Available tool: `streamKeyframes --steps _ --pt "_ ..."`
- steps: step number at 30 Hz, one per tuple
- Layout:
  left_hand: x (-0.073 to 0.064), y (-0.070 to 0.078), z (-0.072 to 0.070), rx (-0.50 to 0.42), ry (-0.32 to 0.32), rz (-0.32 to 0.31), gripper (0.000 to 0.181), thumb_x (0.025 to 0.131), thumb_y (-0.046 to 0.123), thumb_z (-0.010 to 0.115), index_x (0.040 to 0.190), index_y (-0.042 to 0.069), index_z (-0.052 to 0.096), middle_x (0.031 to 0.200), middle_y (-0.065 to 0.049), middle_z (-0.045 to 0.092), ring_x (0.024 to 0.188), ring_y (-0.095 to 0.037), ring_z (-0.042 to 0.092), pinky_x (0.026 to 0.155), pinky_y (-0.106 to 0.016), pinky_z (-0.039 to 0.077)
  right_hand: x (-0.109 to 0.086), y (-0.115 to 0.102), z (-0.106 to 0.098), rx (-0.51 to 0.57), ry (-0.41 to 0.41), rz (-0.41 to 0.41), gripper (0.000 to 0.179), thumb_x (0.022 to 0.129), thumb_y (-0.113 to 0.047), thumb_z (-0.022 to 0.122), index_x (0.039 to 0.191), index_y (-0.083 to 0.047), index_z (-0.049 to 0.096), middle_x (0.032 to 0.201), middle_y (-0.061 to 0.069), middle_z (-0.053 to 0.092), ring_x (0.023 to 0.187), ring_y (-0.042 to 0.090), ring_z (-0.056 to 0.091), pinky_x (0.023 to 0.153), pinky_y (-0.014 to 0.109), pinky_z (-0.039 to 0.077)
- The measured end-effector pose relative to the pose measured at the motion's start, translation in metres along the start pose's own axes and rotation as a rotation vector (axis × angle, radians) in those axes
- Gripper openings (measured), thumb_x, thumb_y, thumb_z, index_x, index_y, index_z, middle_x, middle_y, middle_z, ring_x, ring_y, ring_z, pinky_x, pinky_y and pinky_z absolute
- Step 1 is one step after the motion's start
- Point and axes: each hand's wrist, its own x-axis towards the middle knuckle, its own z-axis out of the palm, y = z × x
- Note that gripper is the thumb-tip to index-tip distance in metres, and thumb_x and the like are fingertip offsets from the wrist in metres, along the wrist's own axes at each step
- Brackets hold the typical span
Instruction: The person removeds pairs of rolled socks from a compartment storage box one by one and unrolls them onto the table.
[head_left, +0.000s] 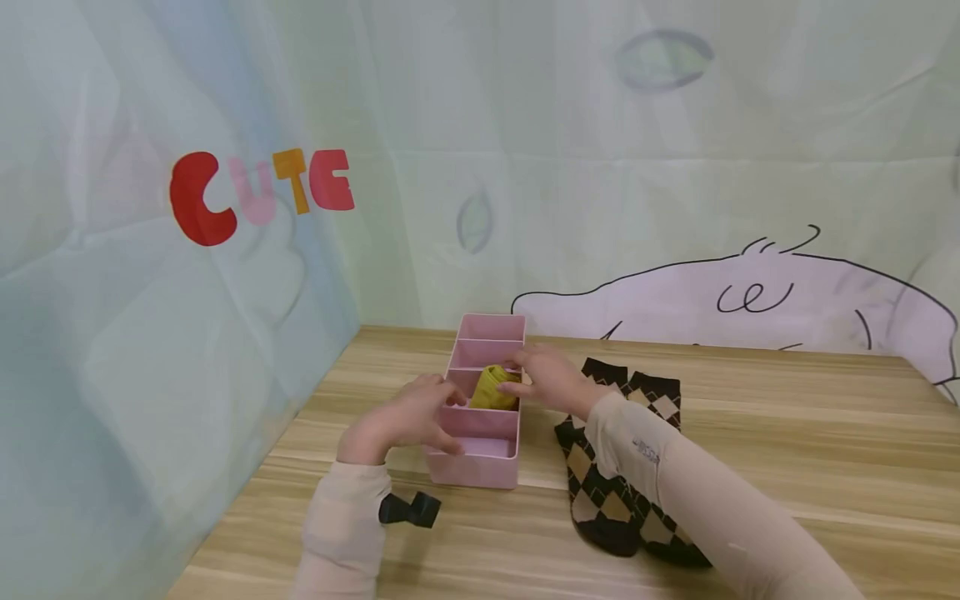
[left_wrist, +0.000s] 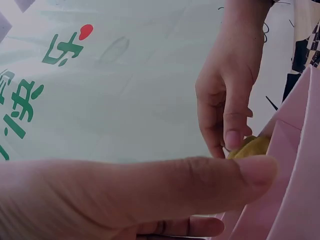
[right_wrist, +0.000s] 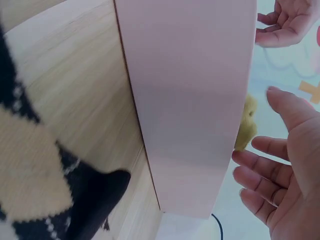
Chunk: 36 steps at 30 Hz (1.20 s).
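Note:
A pink organizer box [head_left: 474, 472] with several compartments in a row stands on the table. A rolled-up yellow sock [head_left: 492, 390] sits in one of its middle compartments and pokes above the rim. My right hand [head_left: 551, 379] is at the box's right side, fingers spread and loosely bent by the sock; in the right wrist view the thumb stands apart from the yellow sock [right_wrist: 246, 124]. On the other side, my left hand [head_left: 416, 412] lies over the left wall, its thumb by the front compartment. Whether its fingertips touch the box is hard to tell.
To the right of the box, a pair of black and tan argyle socks [head_left: 603, 504] lies flat, partly under the right forearm. Printed cloth hangs behind and at the left of the wooden table [head_left: 825, 467]. A black bow [head_left: 410, 509] shows beside the left sleeve.

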Motion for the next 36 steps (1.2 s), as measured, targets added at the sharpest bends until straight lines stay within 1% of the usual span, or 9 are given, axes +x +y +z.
streamKeyframes --steps 4,7,9,13,21,24,27,31,36 --pt "0.002 -0.001 0.002 0.022 -0.026 0.003 0.059 0.068 0.024 0.085 0.117 0.001 0.060 0.114 -0.012 0.060 0.109 -0.026 0.051 0.095 -0.042 0.045 0.004 -0.005 0.002 -0.056 -0.035 0.003 0.051 0.087 -0.043 0.067 0.126 -0.011 0.058 0.115 0.007 0.066 0.106 0.023 0.060 0.096 0.040 0.047" --pt "0.003 0.000 0.003 0.042 -0.032 0.020 0.060 0.068 0.025 0.085 0.116 0.000 0.061 0.111 -0.011 0.060 0.106 -0.025 0.051 0.094 -0.041 0.045 0.006 -0.005 0.004 -0.103 -0.039 -0.007 0.054 0.085 -0.044 0.069 0.126 -0.010 0.058 0.115 0.007 0.065 0.107 0.023 0.058 0.096 0.039 0.047" --pt "0.003 0.001 0.003 0.041 -0.033 0.016 0.059 0.068 0.025 0.085 0.116 0.000 0.061 0.111 -0.011 0.060 0.106 -0.025 0.051 0.094 -0.040 0.045 0.006 -0.005 0.004 -0.122 -0.035 -0.011 0.054 0.085 -0.044 0.070 0.124 -0.009 0.058 0.116 0.008 0.064 0.109 0.024 0.058 0.097 0.039 0.046" --pt "0.005 0.001 0.003 0.027 -0.035 -0.002 0.059 0.068 0.024 0.085 0.117 0.001 0.061 0.112 -0.011 0.059 0.107 -0.025 0.050 0.095 -0.041 0.044 0.007 -0.005 0.005 -0.120 -0.034 -0.002 0.053 0.083 -0.039 0.073 0.122 -0.007 0.057 0.119 0.011 0.062 0.112 0.026 0.056 0.100 0.040 0.045" --pt "0.005 -0.001 0.003 0.022 -0.035 0.000 0.057 0.070 0.023 0.084 0.117 0.002 0.061 0.115 -0.010 0.060 0.108 -0.024 0.050 0.095 -0.041 0.044 0.007 -0.007 0.005 -0.096 -0.017 -0.007 0.047 0.082 -0.033 0.075 0.117 -0.009 0.055 0.114 0.009 0.063 0.107 0.024 0.055 0.096 0.040 0.046" --pt "0.004 -0.002 0.002 0.031 -0.024 0.008 0.056 0.069 0.023 0.084 0.116 0.001 0.062 0.113 -0.010 0.060 0.107 -0.025 0.051 0.094 -0.041 0.044 0.006 -0.009 0.004 -0.084 -0.022 0.000 0.048 0.082 -0.033 0.075 0.119 -0.009 0.055 0.114 0.008 0.063 0.107 0.024 0.055 0.097 0.040 0.046" --pt "0.003 -0.002 0.002 0.044 -0.015 0.006 0.056 0.068 0.024 0.085 0.114 0.002 0.063 0.111 -0.011 0.059 0.105 -0.026 0.050 0.092 -0.041 0.044 0.007 -0.010 0.004 -0.104 -0.026 0.000 0.050 0.082 -0.035 0.075 0.119 -0.007 0.058 0.112 0.008 0.063 0.105 0.023 0.055 0.095 0.039 0.046" --pt "0.002 -0.003 0.003 0.054 -0.023 -0.017 0.055 0.068 0.025 0.086 0.114 0.003 0.063 0.109 -0.010 0.057 0.104 -0.025 0.049 0.092 -0.041 0.043 0.007 -0.011 0.006 -0.132 -0.039 0.005 0.050 0.082 -0.037 0.074 0.119 -0.006 0.061 0.110 0.007 0.062 0.102 0.022 0.053 0.091 0.037 0.047" --pt "0.002 -0.003 0.004 0.060 -0.026 -0.040 0.056 0.068 0.024 0.086 0.114 0.004 0.062 0.109 -0.010 0.057 0.103 -0.024 0.048 0.092 -0.042 0.043 0.007 -0.012 0.007 -0.103 -0.040 0.026 0.049 0.082 -0.037 0.075 0.119 -0.007 0.062 0.110 0.007 0.062 0.100 0.021 0.053 0.090 0.036 0.047"
